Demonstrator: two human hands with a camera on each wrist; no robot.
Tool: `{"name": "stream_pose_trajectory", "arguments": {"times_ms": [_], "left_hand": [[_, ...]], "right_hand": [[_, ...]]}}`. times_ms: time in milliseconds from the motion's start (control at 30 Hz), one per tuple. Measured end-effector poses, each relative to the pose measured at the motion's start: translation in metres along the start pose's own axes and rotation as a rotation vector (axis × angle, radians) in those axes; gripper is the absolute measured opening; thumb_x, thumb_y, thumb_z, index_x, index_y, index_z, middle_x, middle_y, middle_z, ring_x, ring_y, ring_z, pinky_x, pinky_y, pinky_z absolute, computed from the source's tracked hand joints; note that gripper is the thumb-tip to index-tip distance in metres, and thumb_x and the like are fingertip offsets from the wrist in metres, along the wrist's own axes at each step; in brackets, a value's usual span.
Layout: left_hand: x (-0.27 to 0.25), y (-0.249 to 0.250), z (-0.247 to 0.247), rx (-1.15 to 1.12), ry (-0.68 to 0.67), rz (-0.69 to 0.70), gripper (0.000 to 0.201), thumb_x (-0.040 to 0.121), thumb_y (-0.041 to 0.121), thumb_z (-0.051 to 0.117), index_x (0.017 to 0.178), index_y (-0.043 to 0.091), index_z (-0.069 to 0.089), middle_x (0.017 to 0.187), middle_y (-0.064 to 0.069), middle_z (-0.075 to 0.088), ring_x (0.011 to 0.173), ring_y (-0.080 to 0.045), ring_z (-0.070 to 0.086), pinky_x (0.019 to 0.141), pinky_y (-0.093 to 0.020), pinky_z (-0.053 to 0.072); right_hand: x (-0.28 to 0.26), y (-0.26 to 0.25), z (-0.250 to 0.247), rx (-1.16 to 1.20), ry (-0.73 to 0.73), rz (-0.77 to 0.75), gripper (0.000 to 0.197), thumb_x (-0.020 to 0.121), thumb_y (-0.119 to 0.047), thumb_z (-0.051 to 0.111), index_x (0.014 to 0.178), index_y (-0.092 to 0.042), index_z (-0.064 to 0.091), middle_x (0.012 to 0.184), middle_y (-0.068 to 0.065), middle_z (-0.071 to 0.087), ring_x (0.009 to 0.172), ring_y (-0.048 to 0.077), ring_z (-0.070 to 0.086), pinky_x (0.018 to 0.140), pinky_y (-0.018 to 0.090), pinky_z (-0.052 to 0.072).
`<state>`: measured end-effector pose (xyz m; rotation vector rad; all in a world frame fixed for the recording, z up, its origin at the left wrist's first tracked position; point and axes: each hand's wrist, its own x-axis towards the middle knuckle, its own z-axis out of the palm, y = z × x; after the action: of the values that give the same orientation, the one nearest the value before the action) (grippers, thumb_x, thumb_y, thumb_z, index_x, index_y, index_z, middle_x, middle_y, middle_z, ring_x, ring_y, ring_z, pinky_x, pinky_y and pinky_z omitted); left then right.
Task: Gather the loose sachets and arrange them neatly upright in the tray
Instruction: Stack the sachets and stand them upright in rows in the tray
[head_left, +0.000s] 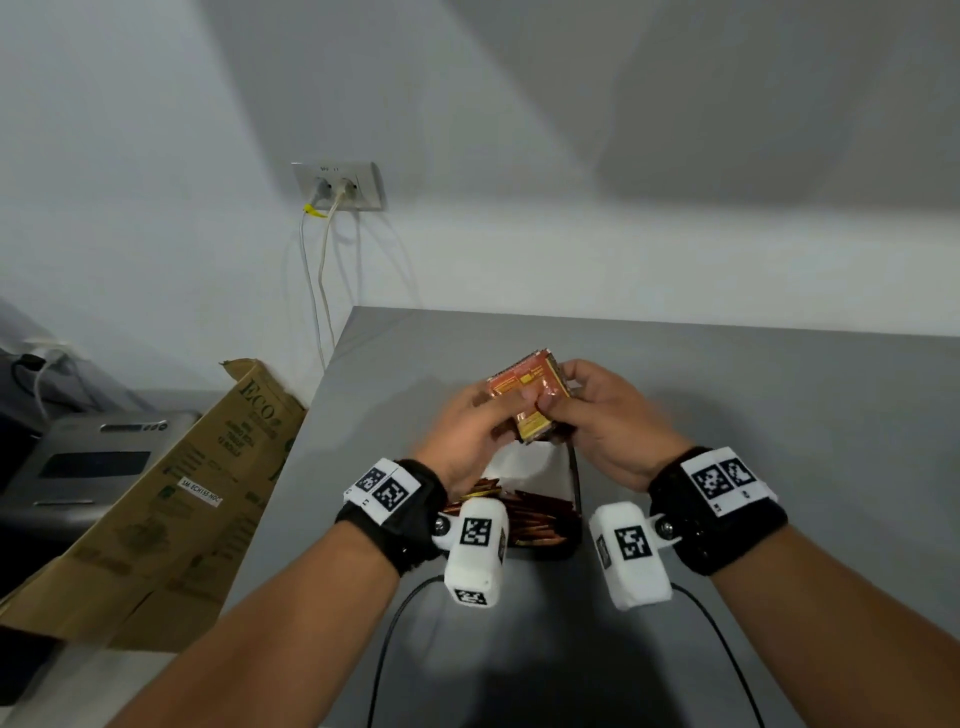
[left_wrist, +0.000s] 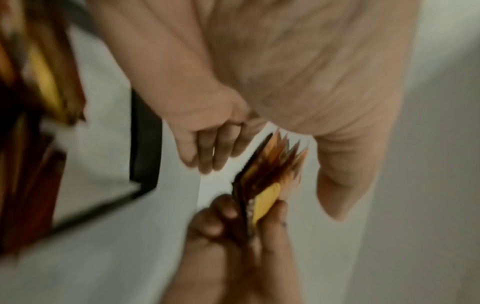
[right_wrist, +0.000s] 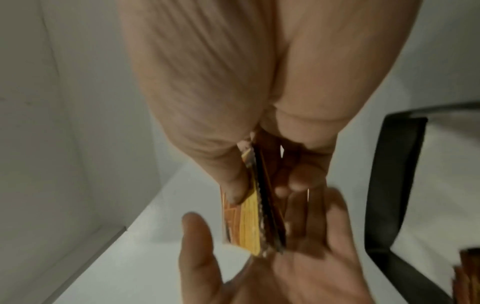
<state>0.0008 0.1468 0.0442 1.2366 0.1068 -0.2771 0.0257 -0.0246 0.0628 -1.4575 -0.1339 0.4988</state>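
Note:
A stack of orange and yellow sachets is held on edge above the far end of the tray. My right hand pinches it, thumb on the front face and fingers behind. My left hand cups the stack's left end with loose fingers; in the right wrist view its palm lies spread under the stack, thumb slightly off the face. Below the hands stands the black-rimmed tray with a white lining. More sachets stand in its near end, partly hidden by my left wrist.
The grey table ends at its left edge near a leaning cardboard box. A grey machine sits beyond that. A wall socket with hanging cables is at the back. Black cables trail from my wrists across the near table.

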Motion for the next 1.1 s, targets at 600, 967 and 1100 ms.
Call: {"name": "stream_pose_trajectory", "arguments": {"times_ms": [600, 967, 1100], "left_hand": [[-0.016, -0.005, 0.023, -0.452, -0.062, -0.126, 0.048, 0.068, 0.004, 0.055, 0.116, 0.003, 0.058, 0.093, -0.018, 0.063, 0.082, -0.028, 0.065, 0.071, -0.036, 0.055], [-0.019, -0.01, 0.017, -0.258, 0.16, -0.036, 0.072, 0.069, 0.01, 0.083, 0.135, 0.002, 0.054, 0.129, -0.033, 0.059, 0.112, -0.048, 0.061, 0.084, -0.046, 0.055], [-0.02, -0.01, 0.018, -0.217, 0.196, 0.007, 0.055, 0.079, 0.004, 0.077, 0.129, -0.003, 0.058, 0.121, -0.033, 0.063, 0.101, -0.04, 0.065, 0.071, -0.036, 0.059]], "right_hand": [[-0.021, -0.007, 0.007, -0.978, -0.154, -0.336, 0.087, 0.062, -0.037, 0.09, 0.138, -0.039, 0.049, 0.126, -0.025, 0.051, 0.115, 0.002, 0.042, 0.099, 0.021, 0.033], [-0.02, 0.004, 0.003, -0.488, -0.056, -0.193, 0.051, 0.068, -0.028, 0.084, 0.112, -0.047, 0.066, 0.115, -0.004, 0.061, 0.099, 0.011, 0.066, 0.092, 0.044, 0.057], [-0.02, 0.008, 0.009, -0.472, -0.025, -0.206, 0.044, 0.076, -0.023, 0.083, 0.113, -0.041, 0.067, 0.104, -0.001, 0.065, 0.091, 0.017, 0.069, 0.088, 0.041, 0.059]]}}
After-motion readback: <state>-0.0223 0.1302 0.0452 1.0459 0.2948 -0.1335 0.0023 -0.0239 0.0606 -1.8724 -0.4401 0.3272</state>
